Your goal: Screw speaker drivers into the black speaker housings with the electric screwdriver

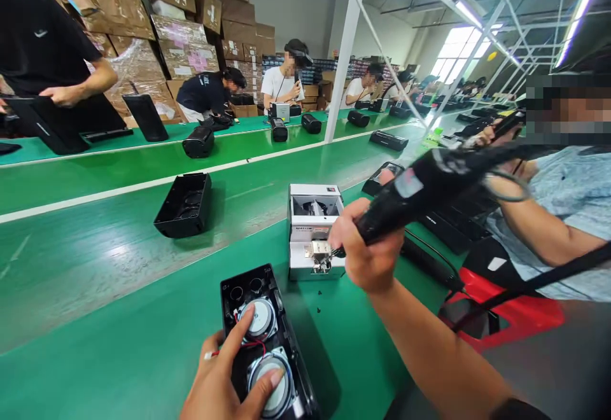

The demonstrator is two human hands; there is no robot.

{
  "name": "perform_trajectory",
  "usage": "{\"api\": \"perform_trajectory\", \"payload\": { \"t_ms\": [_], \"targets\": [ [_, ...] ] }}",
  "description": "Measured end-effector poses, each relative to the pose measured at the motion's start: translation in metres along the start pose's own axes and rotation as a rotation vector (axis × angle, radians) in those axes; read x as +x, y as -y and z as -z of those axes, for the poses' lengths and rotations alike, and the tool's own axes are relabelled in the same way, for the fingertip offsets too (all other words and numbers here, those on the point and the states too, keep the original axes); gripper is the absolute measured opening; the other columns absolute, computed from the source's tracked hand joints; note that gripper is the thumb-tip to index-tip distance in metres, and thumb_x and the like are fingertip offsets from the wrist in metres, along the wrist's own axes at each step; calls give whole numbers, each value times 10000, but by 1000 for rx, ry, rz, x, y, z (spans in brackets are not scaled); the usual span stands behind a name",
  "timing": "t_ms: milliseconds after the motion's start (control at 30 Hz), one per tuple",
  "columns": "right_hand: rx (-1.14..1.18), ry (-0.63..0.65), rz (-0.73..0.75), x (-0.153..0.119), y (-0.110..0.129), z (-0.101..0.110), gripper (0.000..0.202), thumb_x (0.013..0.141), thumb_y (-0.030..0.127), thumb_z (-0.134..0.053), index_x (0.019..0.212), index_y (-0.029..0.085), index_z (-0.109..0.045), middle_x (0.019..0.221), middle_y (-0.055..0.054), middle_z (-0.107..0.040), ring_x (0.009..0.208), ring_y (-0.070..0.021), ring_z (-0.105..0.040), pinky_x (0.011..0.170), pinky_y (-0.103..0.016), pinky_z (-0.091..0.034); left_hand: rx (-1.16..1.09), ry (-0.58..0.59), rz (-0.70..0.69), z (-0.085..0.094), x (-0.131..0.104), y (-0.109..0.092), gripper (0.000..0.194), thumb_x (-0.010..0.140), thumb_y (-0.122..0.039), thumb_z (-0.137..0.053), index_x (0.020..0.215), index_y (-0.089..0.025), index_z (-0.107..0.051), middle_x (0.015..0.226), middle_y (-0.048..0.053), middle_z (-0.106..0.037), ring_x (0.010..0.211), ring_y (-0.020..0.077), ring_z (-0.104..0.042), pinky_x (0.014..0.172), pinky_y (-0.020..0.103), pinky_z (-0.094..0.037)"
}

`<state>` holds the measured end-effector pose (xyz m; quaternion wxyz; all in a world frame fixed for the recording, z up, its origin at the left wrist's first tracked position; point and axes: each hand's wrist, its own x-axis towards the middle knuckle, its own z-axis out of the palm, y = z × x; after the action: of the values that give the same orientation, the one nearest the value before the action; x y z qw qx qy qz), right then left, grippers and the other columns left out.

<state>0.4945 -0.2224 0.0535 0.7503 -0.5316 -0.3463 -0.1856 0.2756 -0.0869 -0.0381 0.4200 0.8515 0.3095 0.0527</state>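
My left hand [224,369] rests on an open black speaker housing [298,363], its index finger on the upper round speaker [260,318] and its thumb on the lower one [274,385]. Red wires run between the two speakers. In my right hand [375,254] is a black electric screwdriver [413,191], held at a slant with its tip end at the front of a white screw feeder [305,235]. The exact tip is hidden by my fingers and the feeder's metal parts. Two small dark screws [319,310] lie on the green mat below the feeder.
An empty black housing [184,207] sits on the green conveyor [109,232] ahead. Farther off are more black housings [198,142]. At the right, a person in a patterned shirt [563,197] works beside a red stool [515,318]. A black cable [534,283] crosses the lower right.
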Motion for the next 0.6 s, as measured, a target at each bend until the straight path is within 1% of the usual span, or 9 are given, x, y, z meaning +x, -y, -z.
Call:
{"api": "perform_trajectory", "payload": {
  "t_ms": [33,100,167,233,300,367,433,500,600],
  "targets": [
    [-1,17,-16,-1,-6,0,512,954,233,-668,1403,315,-438,761,73,-552,513,-119,-516,526,-297,-503,1,5,1,0,1,-4,743,860,-589,-569,1542,-304,-491,1347,119,-560,1217,329,-667,1121,585,-493],
    [21,12,-78,-5,-15,-2,467,930,225,-686,1326,301,-452,765,74,-561,514,-112,-514,517,-286,-498,9,28,0,1,3,-11,744,871,-589,-568,1557,-321,-464,1387,112,-537,1253,331,-653,1140,581,-478],
    [34,10,-198,-11,-19,-4,396,895,206,-724,1191,293,-475,758,79,-577,503,-106,-527,503,-275,-504,22,77,10,4,3,-15,751,883,-561,-576,1580,-330,-422,1463,120,-487,1285,326,-638,1154,568,-467],
    [41,64,-344,-19,-16,-3,324,878,193,-745,1050,275,-483,742,83,-581,472,-99,-531,452,-255,-492,11,108,16,6,2,-16,763,884,-517,-599,1594,-322,-398,1528,137,-443,1327,326,-614,1171,555,-452],
    [83,110,-432,-26,-7,2,273,897,199,-731,999,263,-486,721,90,-566,438,-89,-513,404,-236,-471,-13,90,2,5,0,-14,758,877,-486,-619,1587,-319,-411,1545,135,-454,1389,335,-569,1187,552,-435],
    [126,110,-416,-29,5,9,250,925,205,-707,1075,263,-516,715,95,-560,439,-90,-512,407,-237,-478,-31,51,-13,3,-1,-12,740,870,-474,-627,1571,-330,-437,1535,119,-483,1417,343,-545,1192,553,-430],
    [131,91,-344,-26,17,14,329,942,190,-683,1214,283,-525,711,99,-561,456,-98,-522,436,-248,-495,-36,30,-13,0,-2,-9,726,870,-490,-622,1560,-347,-449,1542,107,-476,1378,343,-579,1187,558,-436],
    [96,62,-228,-17,23,14,427,954,166,-658,1330,305,-511,706,97,-560,472,-106,-524,467,-265,-502,-44,24,-15,-1,-2,-6,722,876,-518,-600,1562,-359,-441,1560,103,-447,1333,340,-611,1182,574,-437],
    [46,-1,-36,-1,20,10,505,974,173,-632,1429,325,-473,712,84,-551,485,-116,-526,496,-287,-508,-53,46,-27,-2,-1,-4,729,890,-558,-556,1577,-366,-409,1556,107,-428,1342,345,-596,1174,606,-431]
  ]
}}
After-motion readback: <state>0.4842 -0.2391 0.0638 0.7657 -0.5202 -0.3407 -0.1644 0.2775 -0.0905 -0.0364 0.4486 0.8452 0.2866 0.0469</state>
